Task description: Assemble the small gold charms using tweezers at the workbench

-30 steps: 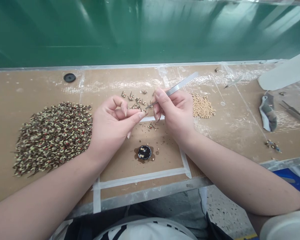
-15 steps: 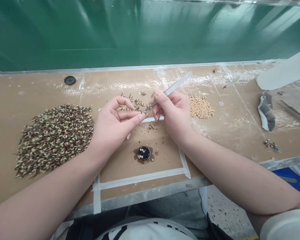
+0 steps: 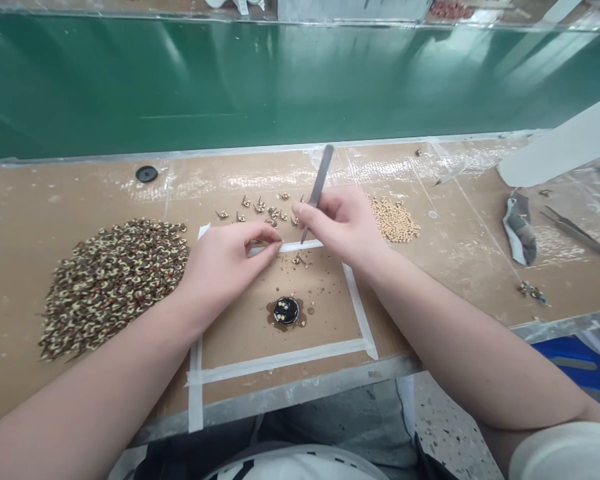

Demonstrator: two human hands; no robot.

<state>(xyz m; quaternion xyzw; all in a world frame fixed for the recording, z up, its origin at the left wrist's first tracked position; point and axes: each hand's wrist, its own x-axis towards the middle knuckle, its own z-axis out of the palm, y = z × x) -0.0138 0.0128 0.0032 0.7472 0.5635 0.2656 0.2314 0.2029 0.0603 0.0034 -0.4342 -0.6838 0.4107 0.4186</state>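
My right hand (image 3: 343, 220) grips metal tweezers (image 3: 323, 175), which stand steeply with the tip pointing down near the white tape. To its left, my left hand (image 3: 237, 260) pinches thumb and forefinger together. Whatever lies between those fingertips is too small to make out. Several small brown and cream pieces (image 3: 273, 213) lie scattered just beyond my hands. One more such piece (image 3: 297, 261) rests below the tweezers' tip. Nearer to me is a small round black dish (image 3: 286, 311) with dark wet stuff and a few pale bits in it.
A large heap of brown and cream pieces (image 3: 117, 283) lies left. Small beige beads (image 3: 395, 220) are piled right. Beyond them are a crumpled cloth-like scrap (image 3: 520, 230) and a second pair of tweezers (image 3: 575, 230). A black round lid (image 3: 147, 174) sits at the back left.
The tweezers have swung from a slant to nearly upright, and their tip has left my left fingertips. My left hand has lowered and turned palm down. The view has tilted up slightly.
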